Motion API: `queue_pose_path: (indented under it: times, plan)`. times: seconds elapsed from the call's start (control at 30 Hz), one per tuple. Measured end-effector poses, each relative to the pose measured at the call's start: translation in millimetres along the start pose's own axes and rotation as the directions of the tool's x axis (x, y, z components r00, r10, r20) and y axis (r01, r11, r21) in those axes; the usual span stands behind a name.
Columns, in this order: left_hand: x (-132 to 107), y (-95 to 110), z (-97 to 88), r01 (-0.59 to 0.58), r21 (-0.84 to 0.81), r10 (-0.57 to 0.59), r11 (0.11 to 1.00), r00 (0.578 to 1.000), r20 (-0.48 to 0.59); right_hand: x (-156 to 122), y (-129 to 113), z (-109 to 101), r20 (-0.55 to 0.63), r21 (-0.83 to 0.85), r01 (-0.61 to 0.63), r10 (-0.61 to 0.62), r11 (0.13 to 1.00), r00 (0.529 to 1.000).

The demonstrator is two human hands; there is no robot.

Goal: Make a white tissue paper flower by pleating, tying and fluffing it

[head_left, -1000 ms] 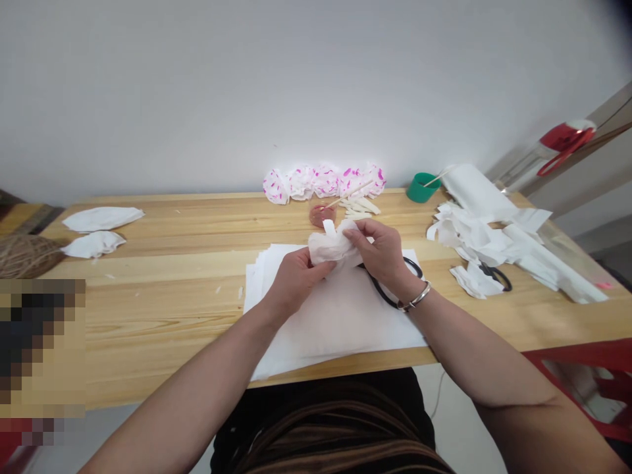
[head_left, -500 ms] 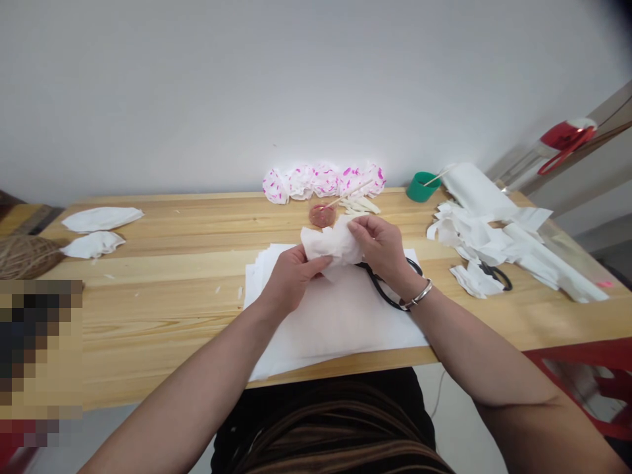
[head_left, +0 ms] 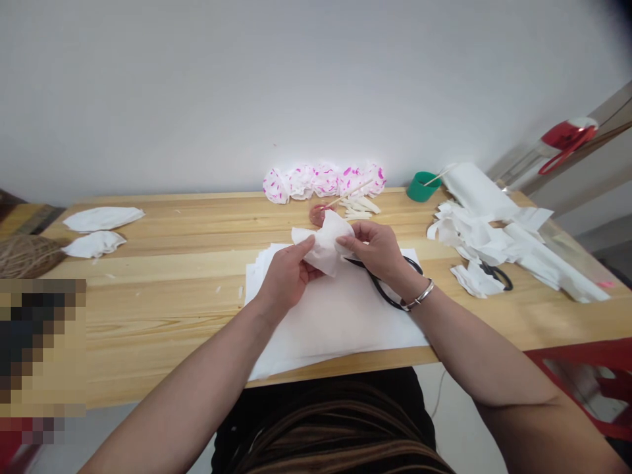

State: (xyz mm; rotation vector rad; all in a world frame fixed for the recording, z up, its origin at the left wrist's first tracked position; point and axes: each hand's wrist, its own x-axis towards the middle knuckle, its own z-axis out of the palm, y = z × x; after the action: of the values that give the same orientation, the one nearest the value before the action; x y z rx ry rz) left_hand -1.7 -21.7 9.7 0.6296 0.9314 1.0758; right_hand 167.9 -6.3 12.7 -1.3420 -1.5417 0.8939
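Observation:
A folded piece of white tissue paper [head_left: 326, 245] is held up between both hands over a stack of white paper sheets [head_left: 326, 322]. My left hand [head_left: 286, 276] pinches its left side with thumb and fingers. My right hand [head_left: 378, 253], with a metal bangle on the wrist, pinches its right end. Black-handled scissors [head_left: 390, 289] lie on the stack just under my right hand.
Pink-spotted tissue flowers [head_left: 323, 181] line the wall, with a small pink dish [head_left: 318, 212], a wooden stick and white strips [head_left: 360, 207] before them. A green cup [head_left: 421, 186] and heaped paper scraps [head_left: 494, 243] lie right. Folded tissues [head_left: 101, 218] and twine [head_left: 24, 255] lie left.
The tissue piece has been spread from a rolled bundle into a wider, flatter shape. My left thumb has shifted up onto its left edge; my right hand has stayed in place.

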Motion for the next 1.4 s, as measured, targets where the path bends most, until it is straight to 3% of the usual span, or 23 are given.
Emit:
queue_pose_path:
  times: [0.13,0.4,0.67,0.8,0.93,1.13,1.4]
  plan:
    - [1.0,-1.4,-0.1,0.004,0.029,-0.003,1.000,1.000,-0.007,0.0,0.8,0.2,0.023,0.020,-0.025,0.025,0.999,0.999]
    - [1.5,-1.5,0.2,-0.104,-0.018,0.103,0.994,0.994,-0.047,3.0,4.2,-0.1,0.003,0.045,-0.072,0.072,0.996,0.997]
    - [1.3,-3.3,-0.3,-0.146,-0.021,0.146,0.989,0.989,0.022,3.0,2.1,0.2,-0.025,0.060,-0.079,0.081,0.995,0.996]
    - [-2.2,-6.6,1.4,-0.145,0.057,0.137,0.988,0.984,0.115,1.1,1.0,1.3,-0.044,0.052,-0.070,0.073,0.996,0.996]
    - [-4.6,-9.0,1.9,-0.138,0.203,0.123,0.969,0.989,0.088,-0.7,0.8,2.7,-0.034,0.056,-0.051,0.053,0.997,0.998]
    - [-1.5,-3.4,1.0,-0.117,0.040,0.113,0.992,0.990,0.080,-1.0,-0.9,-0.2,0.035,0.030,-0.002,0.001,1.000,0.999]
    - [0.3,-0.5,1.2,-0.128,-0.024,0.129,0.991,0.991,0.038,4.8,8.5,-0.1,-0.075,0.077,-0.020,0.025,0.997,0.997]
